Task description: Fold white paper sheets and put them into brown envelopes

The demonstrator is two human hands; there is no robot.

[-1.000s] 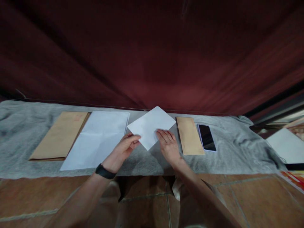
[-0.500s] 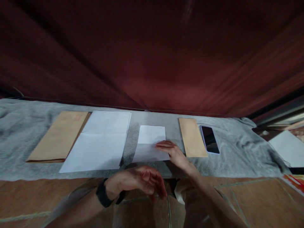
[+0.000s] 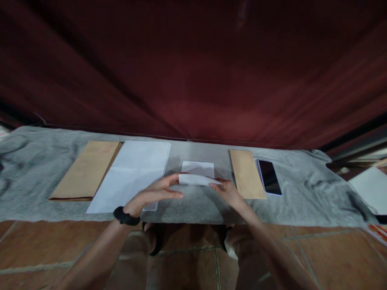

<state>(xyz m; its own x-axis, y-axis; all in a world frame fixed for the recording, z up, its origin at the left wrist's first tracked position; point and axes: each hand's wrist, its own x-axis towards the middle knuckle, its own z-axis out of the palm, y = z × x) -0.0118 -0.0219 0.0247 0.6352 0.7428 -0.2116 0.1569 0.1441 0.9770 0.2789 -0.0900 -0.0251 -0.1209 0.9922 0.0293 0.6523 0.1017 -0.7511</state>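
A white sheet of paper [image 3: 198,167] lies folded in the middle of the grey cloth, its near part lifted and bent up toward me. My right hand [image 3: 227,192] pinches the right end of this raised part, thumb in front and fingers behind. At the left end, the fingers of my left hand [image 3: 160,190] touch the paper's edge. The left thumb stretches out apart from it, below the raised part, so this hand is open. A black band sits on my left wrist. The left fingertips are partly hidden.
Left of my hands lie a stack of white paper [image 3: 136,171] and brown envelopes [image 3: 86,171]. To the right are a smaller brown envelope [image 3: 248,175] and a phone [image 3: 269,177]. Grey cloth [image 3: 305,189] covers the surface; a dark red curtain [image 3: 193,80] hangs behind.
My left hand has moved up from the near edge to the paper's left end. My right hand no longer lies flat; it has lifted the paper's near part. The view has shifted slightly.
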